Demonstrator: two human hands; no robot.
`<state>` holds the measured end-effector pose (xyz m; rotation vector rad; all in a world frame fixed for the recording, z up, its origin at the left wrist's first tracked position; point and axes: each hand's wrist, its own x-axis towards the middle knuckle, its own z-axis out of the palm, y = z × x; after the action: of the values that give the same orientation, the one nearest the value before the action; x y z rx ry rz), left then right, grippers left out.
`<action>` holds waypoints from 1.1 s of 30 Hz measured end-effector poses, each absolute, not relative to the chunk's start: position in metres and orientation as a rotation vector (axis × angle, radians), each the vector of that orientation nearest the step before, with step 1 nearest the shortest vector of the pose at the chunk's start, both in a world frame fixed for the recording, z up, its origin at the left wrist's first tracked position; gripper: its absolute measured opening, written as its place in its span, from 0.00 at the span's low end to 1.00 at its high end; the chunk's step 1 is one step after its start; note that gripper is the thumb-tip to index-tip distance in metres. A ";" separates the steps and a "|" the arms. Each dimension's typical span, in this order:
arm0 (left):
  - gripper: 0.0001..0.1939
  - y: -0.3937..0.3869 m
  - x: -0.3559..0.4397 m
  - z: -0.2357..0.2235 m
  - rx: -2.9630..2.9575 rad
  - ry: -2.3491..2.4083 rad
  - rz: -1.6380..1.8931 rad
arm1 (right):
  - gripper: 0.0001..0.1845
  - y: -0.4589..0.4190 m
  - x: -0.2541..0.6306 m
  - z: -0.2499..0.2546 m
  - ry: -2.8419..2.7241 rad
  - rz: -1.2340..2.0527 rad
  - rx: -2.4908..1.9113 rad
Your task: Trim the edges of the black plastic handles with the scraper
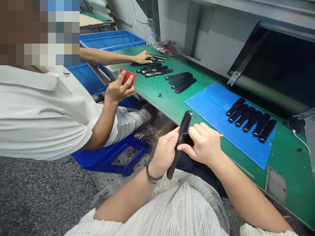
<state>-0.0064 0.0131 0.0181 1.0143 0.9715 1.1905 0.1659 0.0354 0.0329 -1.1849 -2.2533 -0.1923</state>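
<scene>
My left hand [165,149] is closed around a long, glossy black plastic handle [184,126], held tilted over my lap at the table's edge. Against the handle's side my right hand [205,142] is curled, its thumb resting on the black surface. In its fist is what looks like a slim knife; a bit of thin metal shows by the handle and a yellow end [221,135] sticks out behind. Most of that tool is hidden by the fingers. Several similar black handles [249,118] lie in a row on a blue mat [211,98] to the right.
More black handles [180,82] lie in groups on the green table [152,90]. At left, a co-worker's hand [120,88] holds a red card [128,78]; the other hand [142,58] touches handles. A phone [295,124] with a cable and a grey plate [276,185] sit right.
</scene>
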 end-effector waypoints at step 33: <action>0.20 0.037 0.015 0.018 0.756 0.980 1.143 | 0.36 -0.003 0.158 0.011 -2.253 -0.045 -1.129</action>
<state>0.0154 0.0367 0.0181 0.7558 0.9799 1.1432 0.1582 -0.0033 0.0113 -1.1290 -2.2527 -0.0454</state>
